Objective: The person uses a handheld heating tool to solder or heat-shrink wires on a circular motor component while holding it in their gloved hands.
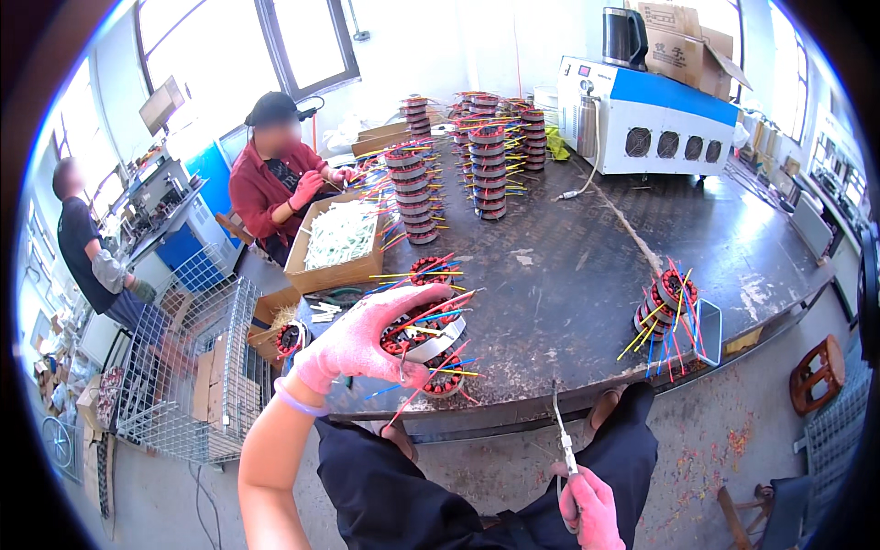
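My left hand [371,344], in a pink glove, is wrapped round a motor stator [438,343] with a grey metal ring, red coil ends and coloured wires. The stator is at the near edge of the table, close to another stator [444,385] just below it and one [431,269] behind it. In my right hand [592,509], also gloved in pink, is a slim metal tool [566,444] with a long thin tip pointing up. It is held over my lap, apart from the stators, and its exact kind is unclear.
Stacked stators [412,197] stand at the table's far side. A few more stators [662,302] lean by a blue-edged bin [707,332] at right. A blue-white machine [651,119] stands far right. Across the left corner a co-worker [275,179] sits behind a carton [335,266] of pale pieces.
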### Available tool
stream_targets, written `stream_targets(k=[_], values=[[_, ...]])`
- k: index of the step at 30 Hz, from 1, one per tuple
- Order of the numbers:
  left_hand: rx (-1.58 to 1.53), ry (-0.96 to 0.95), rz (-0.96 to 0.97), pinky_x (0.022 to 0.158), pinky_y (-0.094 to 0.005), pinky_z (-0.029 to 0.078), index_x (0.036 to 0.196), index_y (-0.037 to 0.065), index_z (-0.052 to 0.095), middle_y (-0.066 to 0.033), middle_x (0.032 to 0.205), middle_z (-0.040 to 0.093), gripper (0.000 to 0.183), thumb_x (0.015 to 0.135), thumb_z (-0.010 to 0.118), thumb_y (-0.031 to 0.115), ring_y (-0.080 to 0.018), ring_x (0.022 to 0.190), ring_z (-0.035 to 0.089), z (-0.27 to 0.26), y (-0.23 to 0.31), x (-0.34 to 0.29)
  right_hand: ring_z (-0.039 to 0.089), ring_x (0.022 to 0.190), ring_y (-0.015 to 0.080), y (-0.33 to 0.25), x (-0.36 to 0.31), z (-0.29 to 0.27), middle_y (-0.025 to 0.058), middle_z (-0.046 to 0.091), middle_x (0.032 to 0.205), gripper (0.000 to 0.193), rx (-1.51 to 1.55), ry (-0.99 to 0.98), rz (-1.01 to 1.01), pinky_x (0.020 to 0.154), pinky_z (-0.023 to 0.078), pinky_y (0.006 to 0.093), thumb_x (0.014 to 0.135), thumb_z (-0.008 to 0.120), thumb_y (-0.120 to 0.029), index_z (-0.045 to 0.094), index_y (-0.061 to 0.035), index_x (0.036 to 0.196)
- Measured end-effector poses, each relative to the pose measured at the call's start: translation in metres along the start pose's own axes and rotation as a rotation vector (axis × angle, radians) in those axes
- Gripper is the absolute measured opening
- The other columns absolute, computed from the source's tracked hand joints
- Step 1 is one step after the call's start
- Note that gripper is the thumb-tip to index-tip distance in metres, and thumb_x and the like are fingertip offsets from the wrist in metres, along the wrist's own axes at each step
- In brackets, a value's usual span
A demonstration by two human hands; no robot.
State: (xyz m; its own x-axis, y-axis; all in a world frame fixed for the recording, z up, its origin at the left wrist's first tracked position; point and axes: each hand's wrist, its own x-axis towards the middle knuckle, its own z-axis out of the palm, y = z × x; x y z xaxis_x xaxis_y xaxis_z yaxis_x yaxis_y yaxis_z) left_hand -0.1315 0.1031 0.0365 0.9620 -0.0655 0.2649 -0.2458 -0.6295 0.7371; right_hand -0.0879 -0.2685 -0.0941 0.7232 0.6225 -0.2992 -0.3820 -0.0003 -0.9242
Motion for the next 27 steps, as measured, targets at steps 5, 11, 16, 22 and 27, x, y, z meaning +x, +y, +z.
stream_targets(k=[5,11,16,22,27], values=[[0.001,-0.022,0.008,0.107,-0.0377,0.042,0.14,-0.004,0.048,-0.015,0.133,0.059,0.102,0.061,0.087,0.048,-0.0245,0.123,0.057,0.005,0.014,0.003,0.032,0.043,0.0042,-0.001,-0.008,-0.004,-0.006,0.041,0.056,0.034,0.013,-0.004,-0.004,0.04,0.023,0.0205,0.104,0.048,-0.036,0.051,-0.0126,0.079],[0.023,-0.04,0.033,0.106,-0.0385,0.042,0.14,-0.004,0.048,-0.0168,0.132,0.059,0.105,0.06,0.086,0.051,-0.0262,0.122,0.058,0.007,0.02,0.005,0.034,0.048,0.0029,-0.001,-0.009,-0.016,-0.005,0.046,0.061,0.046,0.069,-0.063,0.124,0.045,0.023,0.0206,0.104,0.051,-0.035,0.056,0.0012,0.131],[0.036,-0.06,-0.009,0.104,-0.0387,0.043,0.14,-0.005,0.048,-0.0167,0.13,0.06,0.108,0.061,0.082,0.061,-0.0277,0.121,0.058,0.009,0.031,0.006,0.034,0.048,0.0028,0.003,-0.009,-0.02,-0.0051,0.047,0.06,0.046,0.086,-0.07,0.126,0.044,0.023,0.0206,0.104,0.05,-0.035,0.055,0.0018,0.131],[-0.036,-0.065,-0.015,0.103,-0.0373,0.043,0.139,-0.004,0.049,-0.015,0.128,0.061,0.106,0.061,0.082,0.061,-0.0252,0.118,0.058,0.013,0.024,0.006,0.034,0.048,0.0029,0.006,-0.008,-0.019,-0.0054,0.046,0.06,0.045,0.11,-0.086,0.072,0.045,0.022,0.0207,0.104,0.05,-0.033,0.055,0.0026,0.131],[-0.069,-0.104,-0.049,0.103,-0.036,0.043,0.139,-0.004,0.049,-0.0133,0.128,0.061,0.098,0.062,0.084,0.045,-0.0216,0.117,0.058,0.014,0.025,0.005,0.034,0.048,0.0029,0.007,-0.007,-0.02,-0.0054,0.045,0.06,0.044,0.132,-0.097,0.072,0.045,0.022,0.0209,0.104,0.05,-0.032,0.054,0.0036,0.131]])
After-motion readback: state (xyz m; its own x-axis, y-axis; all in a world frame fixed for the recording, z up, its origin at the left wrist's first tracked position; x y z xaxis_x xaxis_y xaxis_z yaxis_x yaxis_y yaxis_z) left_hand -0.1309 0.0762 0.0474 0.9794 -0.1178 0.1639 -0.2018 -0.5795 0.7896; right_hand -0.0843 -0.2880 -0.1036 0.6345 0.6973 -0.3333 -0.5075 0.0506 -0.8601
